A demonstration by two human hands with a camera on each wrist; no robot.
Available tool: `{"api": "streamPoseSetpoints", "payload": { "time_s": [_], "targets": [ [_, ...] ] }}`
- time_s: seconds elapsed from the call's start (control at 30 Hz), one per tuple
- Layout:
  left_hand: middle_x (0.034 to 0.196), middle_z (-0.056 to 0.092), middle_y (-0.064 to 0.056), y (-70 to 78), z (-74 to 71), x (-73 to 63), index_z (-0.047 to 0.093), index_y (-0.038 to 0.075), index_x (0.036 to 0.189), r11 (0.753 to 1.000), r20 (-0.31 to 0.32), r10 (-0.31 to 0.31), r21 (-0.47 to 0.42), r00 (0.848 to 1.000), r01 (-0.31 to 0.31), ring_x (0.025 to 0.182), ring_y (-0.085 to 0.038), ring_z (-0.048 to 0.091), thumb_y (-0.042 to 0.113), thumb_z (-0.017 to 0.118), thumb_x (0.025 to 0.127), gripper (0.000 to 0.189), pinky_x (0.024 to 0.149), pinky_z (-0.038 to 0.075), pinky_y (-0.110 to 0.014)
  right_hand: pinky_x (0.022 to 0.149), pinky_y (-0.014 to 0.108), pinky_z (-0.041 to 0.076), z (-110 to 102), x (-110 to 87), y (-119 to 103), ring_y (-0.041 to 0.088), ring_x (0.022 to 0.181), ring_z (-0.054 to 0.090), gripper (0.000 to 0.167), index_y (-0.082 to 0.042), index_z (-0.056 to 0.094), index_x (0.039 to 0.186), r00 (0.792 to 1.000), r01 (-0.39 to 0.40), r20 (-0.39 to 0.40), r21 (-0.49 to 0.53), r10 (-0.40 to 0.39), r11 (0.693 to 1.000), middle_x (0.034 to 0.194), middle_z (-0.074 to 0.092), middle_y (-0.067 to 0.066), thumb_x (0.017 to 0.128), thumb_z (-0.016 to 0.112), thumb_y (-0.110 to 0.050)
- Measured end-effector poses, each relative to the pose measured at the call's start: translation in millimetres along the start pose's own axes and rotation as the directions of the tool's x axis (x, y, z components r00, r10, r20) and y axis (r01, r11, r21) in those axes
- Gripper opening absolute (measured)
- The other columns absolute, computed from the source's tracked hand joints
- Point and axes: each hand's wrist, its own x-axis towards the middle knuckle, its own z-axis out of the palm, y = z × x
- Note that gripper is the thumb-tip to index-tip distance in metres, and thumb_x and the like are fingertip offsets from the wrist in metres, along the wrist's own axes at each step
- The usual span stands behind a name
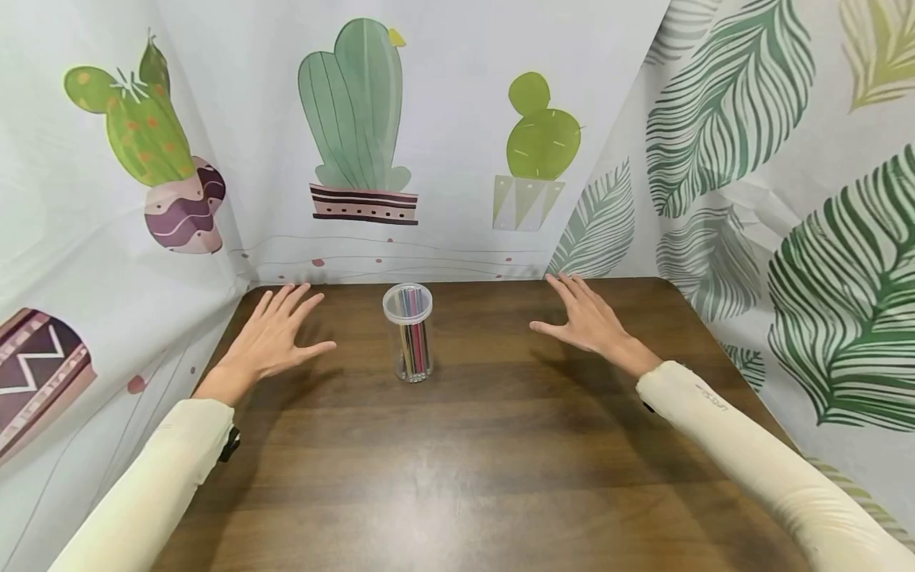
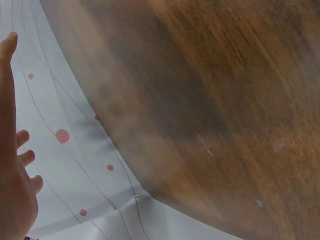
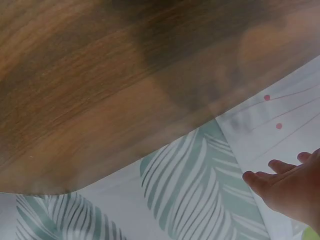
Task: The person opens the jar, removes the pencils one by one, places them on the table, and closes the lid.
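Note:
A clear plastic jar (image 1: 409,338) with a whitish translucent lid stands upright near the back of the table, with several slim coloured sticks, maybe pens, inside. To its left my left hand (image 1: 275,338) hovers over the table with fingers spread and nothing in it. On the jar's other side, farther off, my right hand (image 1: 589,318) is held out, fingers and thumb apart and holding nothing. The left wrist view catches my left hand (image 2: 15,170) at its left edge; in the right wrist view my right hand (image 3: 287,185) shows at lower right. Neither hand touches the jar.
The brown wooden table (image 1: 457,461) has rounded back corners. Behind it hangs a white curtain (image 1: 457,143) with printed cacti, and a leaf-patterned one (image 1: 729,262) runs along the right side. Shadows of both arms fall on the tabletop.

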Motion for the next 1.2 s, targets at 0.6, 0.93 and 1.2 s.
{"api": "streamPoseSetpoints", "payload": {
  "time_s": [0.6,0.93,1.2],
  "targets": [
    [0.161,0.041,-0.018,12.8,5.0,2.9,0.047,0.014,0.155,0.999,-0.014,0.046,-0.021,0.999,-0.046,0.151,-0.042,0.029,0.07,0.074,0.081,0.097,0.124,0.018,-0.063,0.118,0.061,0.035,-4,9.1,-33,0.036,0.154,0.029,0.102,-0.017,0.037,0.162,0.995,0.089,-0.035,0.004,-0.088,0.996,0.167,0.034,0.012,0.085,0.066,-0.077],
    [0.161,0.04,-0.018,23.3,8.0,7.7,0.046,0.014,0.156,0.997,-0.006,0.061,-0.047,0.998,-0.061,0.152,-0.041,0.029,0.07,0.074,0.082,0.097,0.124,0.018,-0.062,0.116,0.057,0.039,-7,15.9,-49,0.033,0.153,0.032,0.099,-0.014,0.04,0.16,0.989,0.14,-0.048,-0.028,-0.141,0.99,0.164,0.039,0.011,0.086,0.067,-0.074],
    [0.161,0.041,-0.018,34.5,9.8,11.4,0.045,0.015,0.157,0.993,-0.001,0.086,-0.081,0.996,-0.086,0.152,-0.041,0.029,0.07,0.076,0.081,0.099,0.124,0.018,-0.061,0.113,0.053,0.044,-9,19.6,-61,0.029,0.15,0.037,0.098,-0.016,0.041,0.16,0.981,0.182,-0.061,-0.033,-0.184,0.983,0.163,0.041,0.007,0.086,0.066,-0.076]
  ]
}}
